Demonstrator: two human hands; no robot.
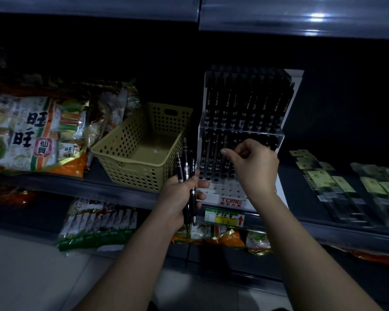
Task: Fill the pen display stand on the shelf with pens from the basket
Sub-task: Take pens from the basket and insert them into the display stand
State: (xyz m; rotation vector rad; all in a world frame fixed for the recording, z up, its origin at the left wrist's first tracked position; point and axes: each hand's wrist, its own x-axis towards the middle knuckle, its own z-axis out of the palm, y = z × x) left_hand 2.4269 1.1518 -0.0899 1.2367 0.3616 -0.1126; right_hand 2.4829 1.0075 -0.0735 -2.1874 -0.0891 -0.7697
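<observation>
A clear tiered pen display stand [276, 140] stands on the shelf, its upper row full of black pens and its middle row partly filled. Several holes in its white front base [225, 189] stand bare. My left hand [180, 198] grips three black pens [186, 167] upright, just left of the stand's base. My right hand [254, 167] hovers in front of the middle row with fingers pinched at the top of a pen there; whether it grips that pen is unclear. The beige perforated basket [121, 149] sits left of the stand and looks bare inside.
Large snack bags [36, 131] fill the shelf left of the basket. Flat packaged goods [337, 182] lie on the shelf to the right. A price tag [225, 217] hangs on the shelf edge below the stand. More snack packs [97, 223] sit on the lower shelf.
</observation>
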